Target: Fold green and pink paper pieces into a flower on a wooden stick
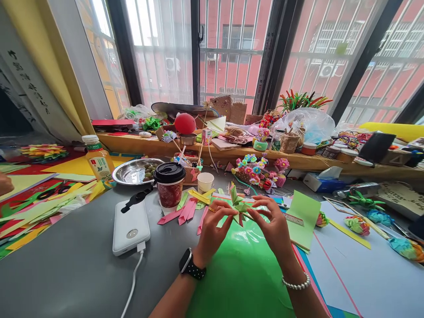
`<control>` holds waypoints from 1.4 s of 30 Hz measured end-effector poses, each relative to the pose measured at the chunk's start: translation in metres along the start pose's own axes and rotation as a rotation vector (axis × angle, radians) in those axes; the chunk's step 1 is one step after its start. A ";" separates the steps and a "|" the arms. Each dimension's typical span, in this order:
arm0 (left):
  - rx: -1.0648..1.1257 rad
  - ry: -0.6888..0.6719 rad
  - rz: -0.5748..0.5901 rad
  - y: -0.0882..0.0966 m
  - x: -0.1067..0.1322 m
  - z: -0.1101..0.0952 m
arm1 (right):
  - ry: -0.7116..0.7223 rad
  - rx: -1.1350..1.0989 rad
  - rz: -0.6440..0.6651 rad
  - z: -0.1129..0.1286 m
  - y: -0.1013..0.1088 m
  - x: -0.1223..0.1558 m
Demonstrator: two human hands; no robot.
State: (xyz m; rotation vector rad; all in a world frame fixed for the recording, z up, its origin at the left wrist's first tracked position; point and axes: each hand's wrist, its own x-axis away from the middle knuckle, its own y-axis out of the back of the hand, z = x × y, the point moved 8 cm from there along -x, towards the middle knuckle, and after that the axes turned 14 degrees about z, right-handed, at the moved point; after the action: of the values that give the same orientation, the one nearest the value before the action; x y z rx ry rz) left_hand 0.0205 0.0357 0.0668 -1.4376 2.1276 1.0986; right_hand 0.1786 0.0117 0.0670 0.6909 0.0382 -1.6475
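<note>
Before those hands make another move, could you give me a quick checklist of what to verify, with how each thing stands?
1. Left hand has a hold: ok, fingertips pinch the folded paper.
2. Right hand has a hold: ok, its fingertips are on the same piece.
3. Pink strips well clear of the left hand: not ok, one lies right beside it.
4. Lidded cup upright: ok.
5. Drink left inside that cup: cannot tell, the lid hides it.
6. Cable in the power bank: ok, plugged in.
</note>
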 end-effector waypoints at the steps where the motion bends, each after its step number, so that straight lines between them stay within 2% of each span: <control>1: -0.015 -0.021 -0.003 0.000 0.000 -0.001 | -0.001 -0.003 -0.002 -0.001 0.001 0.000; 5: -0.049 -0.110 -0.026 0.000 0.000 -0.005 | -0.005 -0.007 -0.009 -0.003 0.002 -0.001; 8: -0.009 -0.086 -0.013 -0.002 -0.001 -0.002 | 0.025 -0.014 0.004 -0.002 0.000 -0.002; 11: 0.237 0.027 0.014 -0.007 -0.001 0.010 | 0.072 0.046 0.001 0.003 0.000 -0.001; 14: 0.521 0.221 0.024 -0.016 0.001 0.026 | 0.120 0.189 -0.066 0.010 0.003 0.002; 18: 0.688 0.454 0.041 -0.027 0.006 0.043 | 0.236 0.318 -0.105 0.022 0.001 0.007; 23: 0.893 0.586 0.160 -0.043 0.010 0.053 | 0.317 0.366 -0.068 0.027 -0.006 0.008; 27: 1.028 0.604 0.164 -0.047 0.012 0.053 | 0.293 0.359 -0.019 0.025 -0.010 0.006; 31: 1.040 0.619 0.175 -0.049 0.012 0.052 | 0.251 0.318 -0.005 0.019 -0.009 0.004; 35: 1.000 0.655 0.237 -0.052 0.014 0.052 | 0.203 0.293 -0.026 0.014 -0.006 0.003; 42: 0.950 0.644 0.327 -0.056 0.014 0.051 | 0.129 0.280 -0.048 0.007 -0.002 0.001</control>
State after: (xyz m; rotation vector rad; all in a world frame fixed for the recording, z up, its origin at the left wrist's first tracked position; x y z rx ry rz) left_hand 0.0578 0.0555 0.0026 -1.0263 2.7601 -0.4248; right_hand 0.1740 0.0080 0.0716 1.0154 -0.0852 -1.6686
